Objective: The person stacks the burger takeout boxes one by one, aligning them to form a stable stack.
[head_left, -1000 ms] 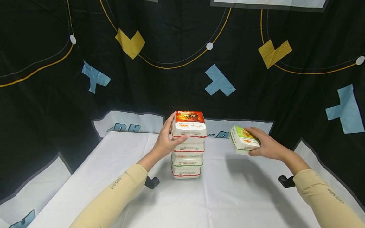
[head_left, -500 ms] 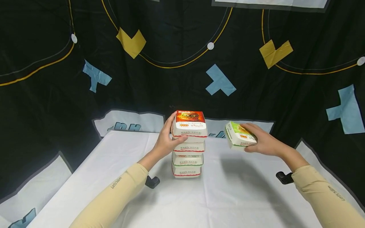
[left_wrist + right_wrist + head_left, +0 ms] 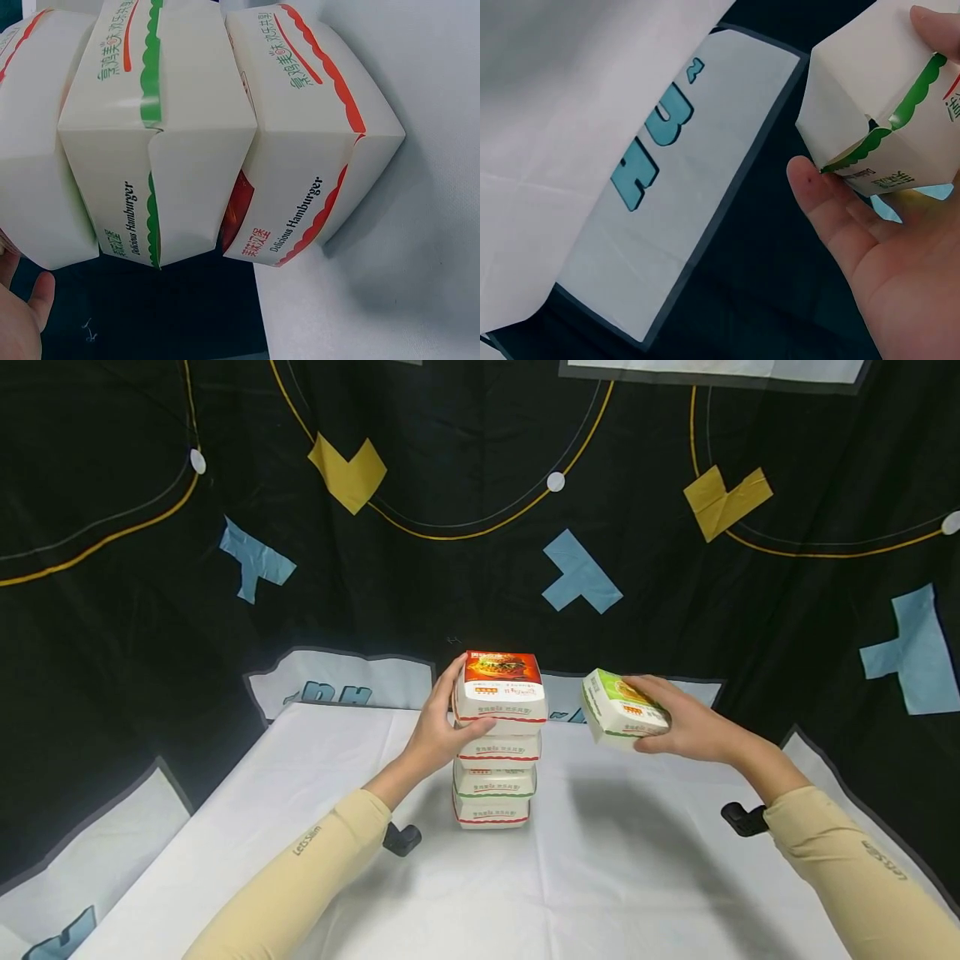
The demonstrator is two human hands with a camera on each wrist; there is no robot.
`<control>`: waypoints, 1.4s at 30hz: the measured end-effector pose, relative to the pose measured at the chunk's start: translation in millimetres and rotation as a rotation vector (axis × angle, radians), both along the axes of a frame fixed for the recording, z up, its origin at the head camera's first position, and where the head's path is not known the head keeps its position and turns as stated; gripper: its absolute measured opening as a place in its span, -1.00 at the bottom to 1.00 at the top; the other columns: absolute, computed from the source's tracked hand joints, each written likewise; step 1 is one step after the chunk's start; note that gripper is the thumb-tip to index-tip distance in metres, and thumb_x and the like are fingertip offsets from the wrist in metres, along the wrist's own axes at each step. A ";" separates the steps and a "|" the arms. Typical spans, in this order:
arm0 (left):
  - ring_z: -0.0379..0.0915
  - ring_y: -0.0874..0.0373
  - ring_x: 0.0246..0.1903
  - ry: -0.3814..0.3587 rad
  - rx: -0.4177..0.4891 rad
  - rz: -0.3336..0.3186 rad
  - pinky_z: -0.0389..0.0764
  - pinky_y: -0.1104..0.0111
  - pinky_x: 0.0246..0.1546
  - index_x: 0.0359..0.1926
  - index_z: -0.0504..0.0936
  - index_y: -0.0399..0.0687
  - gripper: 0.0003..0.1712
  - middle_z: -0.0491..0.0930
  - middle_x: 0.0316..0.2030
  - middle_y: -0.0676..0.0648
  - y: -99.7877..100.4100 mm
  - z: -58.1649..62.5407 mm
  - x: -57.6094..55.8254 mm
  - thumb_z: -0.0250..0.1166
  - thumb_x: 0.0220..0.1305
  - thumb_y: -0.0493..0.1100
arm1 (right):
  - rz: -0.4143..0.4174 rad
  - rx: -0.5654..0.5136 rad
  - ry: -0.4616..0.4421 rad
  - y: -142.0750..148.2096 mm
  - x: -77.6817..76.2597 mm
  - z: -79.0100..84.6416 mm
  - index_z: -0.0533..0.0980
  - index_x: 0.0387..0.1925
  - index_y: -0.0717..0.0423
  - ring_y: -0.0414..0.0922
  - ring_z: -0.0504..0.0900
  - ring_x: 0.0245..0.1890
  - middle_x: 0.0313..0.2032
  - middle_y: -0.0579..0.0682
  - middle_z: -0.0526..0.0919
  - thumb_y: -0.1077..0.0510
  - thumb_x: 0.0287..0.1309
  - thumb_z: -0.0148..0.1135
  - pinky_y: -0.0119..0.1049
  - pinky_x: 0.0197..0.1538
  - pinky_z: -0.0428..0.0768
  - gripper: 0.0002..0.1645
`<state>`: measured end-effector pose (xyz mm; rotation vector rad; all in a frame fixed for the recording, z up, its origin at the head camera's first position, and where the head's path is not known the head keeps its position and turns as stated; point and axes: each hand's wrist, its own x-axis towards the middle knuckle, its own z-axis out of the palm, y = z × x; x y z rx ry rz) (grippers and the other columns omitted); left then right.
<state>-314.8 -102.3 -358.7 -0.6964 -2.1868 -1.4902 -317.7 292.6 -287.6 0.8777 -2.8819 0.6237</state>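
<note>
Several hamburger boxes stand in one stack on the white table. The top hamburger box (image 3: 501, 689) has a red lid with a burger picture, and my left hand (image 3: 435, 735) grips it from the left side, thumb across its front. Lower down in the left wrist view are a green-trimmed box (image 3: 195, 75) and the red-trimmed bottom box (image 3: 315, 97). To the right of the stack, my right hand (image 3: 693, 727) holds a green-topped hamburger box (image 3: 622, 708) in the air, slightly tilted, its shadow on the cloth below. Thumb and fingers span this box in the right wrist view.
A white cloth covers the table (image 3: 465, 893). Behind its far edge hangs a black curtain (image 3: 450, 585) with blue and yellow tape pieces. White lettered panels (image 3: 341, 681) border the table's back. A black wrist mount (image 3: 402, 840) shows beside each forearm.
My right hand has carried the green-topped box leftward and a little up, closer to the stack. The left hand stays on the top box, and the stack stands as before.
</note>
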 end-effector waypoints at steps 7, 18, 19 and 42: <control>0.25 0.08 0.29 0.004 -0.004 -0.001 0.52 -0.07 0.20 0.54 -0.07 0.61 0.11 0.19 0.46 0.07 0.6 0.8 -0.3 0.45 0.15 0.13 | 0.013 0.013 -0.016 -8.1 1.5 9.8 0.02 0.57 -0.17 0.01 0.32 0.16 0.42 0.03 0.20 -0.07 0.07 0.47 -0.12 0.00 0.49 0.15; 0.23 0.09 0.31 0.003 -0.020 0.011 0.50 -0.08 0.22 0.54 -0.08 0.62 0.11 0.18 0.46 0.08 -0.4 0.5 -1.5 0.44 0.14 0.15 | -0.010 0.046 -0.010 -20.5 2.1 25.0 0.00 0.58 -0.23 0.03 0.30 0.19 0.45 0.04 0.18 -0.15 0.06 0.47 -0.11 0.01 0.50 0.18; 0.23 0.09 0.31 0.004 -0.019 0.011 0.50 -0.08 0.22 0.54 -0.08 0.62 0.11 0.18 0.46 0.08 -0.6 0.5 -1.6 0.44 0.14 0.16 | -0.012 0.048 -0.009 -21.6 2.2 26.5 0.00 0.58 -0.24 0.03 0.30 0.20 0.45 0.05 0.18 -0.15 0.06 0.47 -0.11 0.01 0.50 0.18; 0.23 0.07 0.31 0.021 -0.019 0.000 0.46 -0.12 0.23 0.55 -0.09 0.59 0.12 0.16 0.47 0.07 0.9 1.3 -2.0 0.44 0.14 0.18 | -0.053 0.040 0.071 -47.7 6.6 57.4 0.02 0.57 -0.29 0.03 0.35 0.19 0.47 0.02 0.19 -0.09 0.07 0.48 -0.02 0.02 0.56 0.15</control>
